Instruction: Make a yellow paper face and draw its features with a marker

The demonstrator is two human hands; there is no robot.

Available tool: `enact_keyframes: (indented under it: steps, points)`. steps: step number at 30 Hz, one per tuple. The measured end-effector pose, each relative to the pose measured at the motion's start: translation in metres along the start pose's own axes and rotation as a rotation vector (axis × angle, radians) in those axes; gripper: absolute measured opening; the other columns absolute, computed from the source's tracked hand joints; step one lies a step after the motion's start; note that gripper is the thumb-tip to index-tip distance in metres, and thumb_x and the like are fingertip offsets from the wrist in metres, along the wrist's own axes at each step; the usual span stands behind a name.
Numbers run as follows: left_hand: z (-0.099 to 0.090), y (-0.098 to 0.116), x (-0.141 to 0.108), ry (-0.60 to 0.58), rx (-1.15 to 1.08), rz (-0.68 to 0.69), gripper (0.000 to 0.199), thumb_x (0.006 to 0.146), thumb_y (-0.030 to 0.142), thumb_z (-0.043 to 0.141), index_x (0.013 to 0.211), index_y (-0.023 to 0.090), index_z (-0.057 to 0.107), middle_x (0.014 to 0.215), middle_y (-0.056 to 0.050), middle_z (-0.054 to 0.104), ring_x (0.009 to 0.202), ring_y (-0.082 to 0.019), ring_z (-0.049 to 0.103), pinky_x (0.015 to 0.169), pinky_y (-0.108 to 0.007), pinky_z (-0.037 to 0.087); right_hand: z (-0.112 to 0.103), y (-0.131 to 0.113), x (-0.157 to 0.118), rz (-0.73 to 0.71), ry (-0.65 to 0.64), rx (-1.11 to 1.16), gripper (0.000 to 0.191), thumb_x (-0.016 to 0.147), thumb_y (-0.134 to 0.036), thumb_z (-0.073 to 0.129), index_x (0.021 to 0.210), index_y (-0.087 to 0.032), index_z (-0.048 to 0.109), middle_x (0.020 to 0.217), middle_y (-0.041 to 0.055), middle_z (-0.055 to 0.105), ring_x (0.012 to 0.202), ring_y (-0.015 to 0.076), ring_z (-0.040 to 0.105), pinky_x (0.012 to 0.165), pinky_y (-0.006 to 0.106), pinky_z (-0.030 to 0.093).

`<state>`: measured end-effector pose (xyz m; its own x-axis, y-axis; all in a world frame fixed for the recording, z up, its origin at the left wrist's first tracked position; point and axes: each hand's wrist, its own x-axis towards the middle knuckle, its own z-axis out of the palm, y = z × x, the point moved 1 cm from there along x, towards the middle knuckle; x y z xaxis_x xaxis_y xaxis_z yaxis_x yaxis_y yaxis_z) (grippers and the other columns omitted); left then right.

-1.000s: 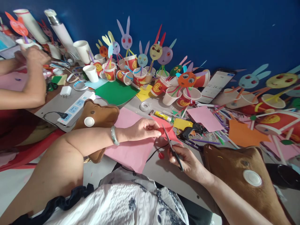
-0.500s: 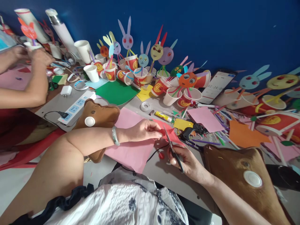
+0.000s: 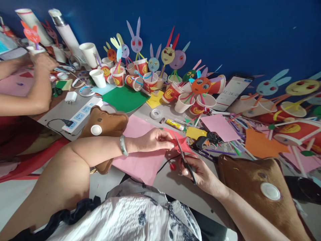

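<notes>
Between thumb and fingers, my left hand pinches a piece of red paper above the table. A pair of dark-handled scissors is in my right hand, with the blades pointing up and away across the red paper. Whether the blades are parted cannot be made out clearly. Below them, a small red paper scrap lies on the grey table. Under my left wrist is a large pink paper sheet.
Rabbit-faced paper cups line the blue wall. A phone leans there showing a timer. Brown cushions lie on both sides, beside a power strip. A glue stick lies ahead. Another person's hands work at left.
Almost nothing differs. My hands, the scissors and the red paper keep nearly the same place. The other person's hands have shifted slightly.
</notes>
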<state>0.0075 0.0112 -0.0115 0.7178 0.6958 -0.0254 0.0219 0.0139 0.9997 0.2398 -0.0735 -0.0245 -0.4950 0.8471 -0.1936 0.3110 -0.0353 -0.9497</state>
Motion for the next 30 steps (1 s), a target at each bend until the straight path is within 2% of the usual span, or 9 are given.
enact_keyframes:
  steps: [11,18,30]
  points:
    - [0.0006,0.0005,0.0002,0.021,-0.041,-0.012,0.019,0.087,0.032,0.073,0.088,0.013,0.073,0.082,-0.004,0.071,0.078,-0.012,0.064,0.075,-0.025,0.050,0.0000,-0.0002,0.0020,-0.086,0.001,-0.009,0.055,0.091,-0.071,0.063,0.075,-0.018,0.062,0.075,0.0025,0.055,0.066,0.0143,0.048,0.058,0.025,0.046]
    - [0.0003,0.0009,-0.0002,0.025,-0.071,-0.012,0.018,0.085,0.031,0.075,0.085,0.013,0.072,0.080,-0.003,0.071,0.076,-0.011,0.063,0.073,-0.024,0.049,-0.0002,0.0039,-0.0004,0.006,-0.027,0.021,0.061,0.087,-0.078,0.062,0.082,-0.017,0.066,0.076,0.0031,0.058,0.067,0.0146,0.051,0.059,0.025,0.048]
    - [-0.0008,0.0033,0.0004,0.031,-0.083,-0.004,0.021,0.081,0.033,0.080,0.083,0.014,0.072,0.077,-0.001,0.070,0.073,-0.010,0.061,0.069,-0.022,0.049,-0.0003,0.0042,-0.0007,0.028,-0.037,0.024,0.059,0.086,-0.077,0.064,0.086,-0.018,0.068,0.072,0.0015,0.057,0.063,0.0140,0.049,0.057,0.026,0.046]
